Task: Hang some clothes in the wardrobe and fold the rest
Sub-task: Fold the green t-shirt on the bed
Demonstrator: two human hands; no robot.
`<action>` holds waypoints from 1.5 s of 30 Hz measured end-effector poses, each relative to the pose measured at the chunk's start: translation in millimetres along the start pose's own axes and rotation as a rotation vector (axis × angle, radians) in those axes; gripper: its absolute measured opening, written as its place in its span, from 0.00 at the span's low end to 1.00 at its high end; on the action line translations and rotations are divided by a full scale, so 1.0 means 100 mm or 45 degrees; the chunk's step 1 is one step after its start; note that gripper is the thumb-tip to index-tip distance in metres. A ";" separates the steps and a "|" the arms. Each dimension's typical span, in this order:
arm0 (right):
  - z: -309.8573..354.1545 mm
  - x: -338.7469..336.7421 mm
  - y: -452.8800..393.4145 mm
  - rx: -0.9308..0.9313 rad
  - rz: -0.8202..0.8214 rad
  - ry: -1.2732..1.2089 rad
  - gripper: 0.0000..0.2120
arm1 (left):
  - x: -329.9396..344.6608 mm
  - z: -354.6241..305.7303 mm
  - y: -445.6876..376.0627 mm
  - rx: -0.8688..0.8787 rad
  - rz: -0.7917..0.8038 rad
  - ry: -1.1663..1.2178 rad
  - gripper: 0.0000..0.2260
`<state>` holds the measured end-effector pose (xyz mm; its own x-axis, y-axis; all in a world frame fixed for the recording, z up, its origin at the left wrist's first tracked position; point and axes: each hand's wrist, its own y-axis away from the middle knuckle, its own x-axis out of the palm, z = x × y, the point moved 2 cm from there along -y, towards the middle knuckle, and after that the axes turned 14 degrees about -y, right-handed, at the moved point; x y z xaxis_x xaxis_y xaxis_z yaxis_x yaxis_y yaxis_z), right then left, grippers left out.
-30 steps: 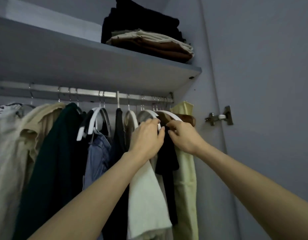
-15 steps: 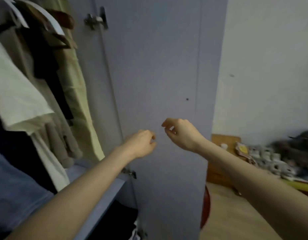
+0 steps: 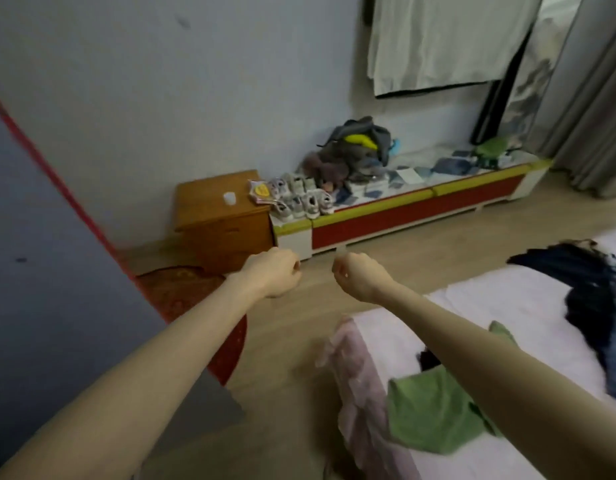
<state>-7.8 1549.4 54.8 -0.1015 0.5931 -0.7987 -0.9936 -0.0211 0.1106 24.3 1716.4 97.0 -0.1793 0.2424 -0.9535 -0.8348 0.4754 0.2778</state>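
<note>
My left hand [image 3: 275, 271] and my right hand [image 3: 358, 275] are held out side by side over the wooden floor, fingers curled in, holding nothing. To the lower right is a bed with a pink sheet [image 3: 507, 299]. A crumpled green garment [image 3: 434, 410] lies on it under my right forearm. A dark blue and black heap of clothes [image 3: 597, 299] lies further right on the bed. The wardrobe's grey door [image 3: 57, 306] fills the left edge; the hanging rail is out of view.
A red round stool [image 3: 195, 296] stands by the door's edge. Against the wall are a wooden nightstand [image 3: 220, 216] and a low red and yellow bench [image 3: 403, 209] with several small shoes [image 3: 299, 199] and a pile of bags. A grey curtain [image 3: 593, 116] hangs at the right.
My hands let go of the hangers on the rail. My view swung right and down, away from the wardrobe towards the bed; both hands stayed curled and came down.
</note>
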 end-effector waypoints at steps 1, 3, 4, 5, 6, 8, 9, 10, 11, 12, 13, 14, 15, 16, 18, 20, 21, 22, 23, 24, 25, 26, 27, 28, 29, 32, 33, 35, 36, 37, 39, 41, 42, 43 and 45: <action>-0.27 -0.04 -0.07 0.071 -0.018 -0.007 0.13 | 0.03 -0.16 -0.23 0.046 0.040 -0.024 0.13; -0.77 -0.13 -0.23 0.184 -0.030 -0.031 0.13 | 0.08 -0.47 -0.68 0.133 0.098 -0.069 0.13; -0.98 -0.18 -0.32 0.224 -0.037 -0.040 0.13 | 0.10 -0.59 -0.88 0.172 0.112 -0.088 0.13; -1.21 -0.25 -0.39 0.287 -0.047 -0.051 0.13 | 0.11 -0.74 -1.13 0.229 0.123 -0.112 0.13; -1.36 -0.29 -0.43 0.324 -0.055 -0.060 0.13 | 0.13 -0.82 -1.27 0.268 0.118 -0.122 0.13; -1.80 -0.44 -0.52 0.442 -0.101 -0.090 0.13 | 0.14 -1.10 -1.70 0.383 0.121 -0.132 0.13; -1.97 -0.50 -0.52 0.508 -0.121 -0.112 0.13 | 0.14 -1.22 -1.87 0.442 0.128 -0.137 0.12; -2.14 -0.54 -0.51 0.567 -0.139 -0.123 0.12 | 0.13 -1.34 -2.02 0.510 0.138 -0.153 0.12; -2.30 -0.58 -0.49 0.631 -0.152 -0.140 0.11 | 0.13 -1.46 -2.18 0.565 0.146 -0.177 0.12; -2.47 -0.61 -0.47 0.675 -0.181 -0.151 0.11 | 0.13 -1.58 -2.37 0.623 0.147 -0.202 0.12; -2.59 -0.64 -0.44 0.741 -0.200 -0.172 0.10 | 0.13 -1.69 -2.54 0.670 0.155 -0.225 0.12; -2.68 -0.66 -0.40 0.789 -0.225 -0.173 0.10 | 0.15 -1.77 -2.67 0.711 0.151 -0.239 0.12; -2.79 -0.67 -0.35 0.868 -0.252 -0.179 0.11 | 0.16 -1.90 -2.83 0.772 0.170 -0.265 0.12; -2.87 -0.68 -0.32 0.913 -0.269 -0.172 0.12 | 0.19 -1.98 -2.94 0.804 0.182 -0.265 0.12; -3.00 -0.66 -0.22 1.062 -0.320 -0.212 0.13 | 0.24 -2.22 -3.19 0.952 0.194 -0.324 0.13; -3.14 -0.61 -0.12 1.200 -0.418 -0.286 0.12 | 0.26 -2.42 -3.37 1.107 0.220 -0.378 0.12; -3.16 -0.59 -0.08 1.267 -0.453 -0.324 0.12 | 0.27 -2.49 -3.45 1.163 0.226 -0.399 0.11; -3.17 -0.54 -0.03 1.339 -0.480 -0.362 0.12 | 0.31 -2.57 -3.55 1.226 0.235 -0.442 0.11; -3.19 -0.49 0.04 1.441 -0.523 -0.409 0.12 | 0.36 -2.70 -3.67 1.293 0.245 -0.503 0.11; -3.18 -0.43 0.10 1.481 -0.545 -0.444 0.12 | 0.41 -2.76 -3.73 1.329 0.246 -0.533 0.11; -3.20 -0.36 0.17 1.542 -0.572 -0.482 0.12 | 0.46 -2.87 -3.79 1.372 0.252 -0.566 0.13; -3.25 -0.28 0.25 1.606 -0.617 -0.511 0.11 | 0.52 -3.01 -3.85 1.417 0.250 -0.594 0.15; -3.28 -0.22 0.33 1.654 -0.645 -0.522 0.10 | 0.61 -3.14 -3.87 1.446 0.256 -0.613 0.16; -3.30 -0.16 0.39 1.680 -0.661 -0.526 0.09 | 0.67 -3.20 -3.87 1.464 0.254 -0.621 0.18; -3.40 -0.03 0.50 1.734 -0.684 -0.569 0.09 | 0.81 -3.34 -3.85 1.501 0.270 -0.646 0.18; -3.58 0.15 0.74 1.848 -0.743 -0.673 0.08 | 1.16 -3.58 -3.80 1.567 0.309 -0.690 0.17; -3.67 0.21 0.82 1.881 -0.759 -0.678 0.08 | 1.28 -3.67 -3.79 1.567 0.335 -0.680 0.17; -3.93 0.34 0.98 1.935 -0.816 -0.672 0.17 | 1.52 -3.89 -3.80 1.556 0.398 -0.595 0.19; -4.07 0.42 1.05 1.945 -0.848 -0.686 0.21 | 1.66 -4.01 -3.80 1.537 0.436 -0.527 0.21; -4.21 0.49 1.11 1.956 -0.879 -0.706 0.24 | 1.78 -4.12 -3.81 1.511 0.470 -0.449 0.23; -4.46 0.67 1.19 1.974 -0.917 -0.777 0.31 | 2.06 -4.33 -3.83 1.477 0.517 -0.286 0.27; -4.67 0.85 1.23 1.999 -0.893 -0.870 0.42 | 2.31 -4.50 -3.83 1.469 0.521 -0.152 0.33; -4.79 0.98 1.24 2.017 -0.843 -0.893 0.45 | 2.46 -4.58 -3.81 1.441 0.528 -0.093 0.35; -4.89 1.10 1.24 2.020 -0.800 -0.907 0.43 | 2.59 -4.66 -3.78 1.407 0.541 -0.046 0.37; -5.07 1.35 1.25 1.973 -0.810 -0.907 0.25 | 2.88 -4.82 -3.68 1.347 0.553 -0.029 0.41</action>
<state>-170.2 1219.0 -339.0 0.6829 0.4120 -0.6032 0.1118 0.7571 0.6437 29.0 1204.0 -335.8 -0.3272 0.5702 -0.7536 0.1537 0.8189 0.5529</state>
